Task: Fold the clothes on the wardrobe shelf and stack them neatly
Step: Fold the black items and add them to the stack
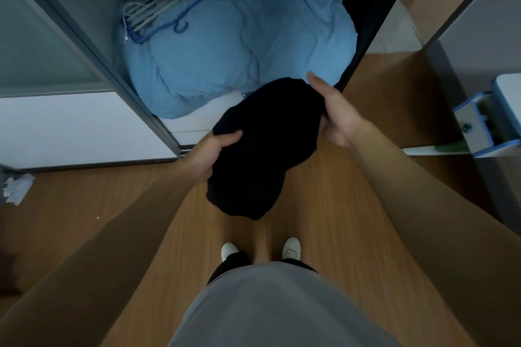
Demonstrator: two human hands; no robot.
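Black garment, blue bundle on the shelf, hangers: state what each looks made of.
The black garment: soft matte fabric, possibly knit; it sags limply between the left hand and right hand; weave too dark to tell. The blue bundle: padded matte cloth, puffy with soft creases, likely a quilt. The hangers: look like smooth plastic, thin blue and pale rods.

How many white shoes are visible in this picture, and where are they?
2. The left shoe and the right shoe stand side by side on the wooden floor, below the held black garment. Their heels are hidden by the trousers.
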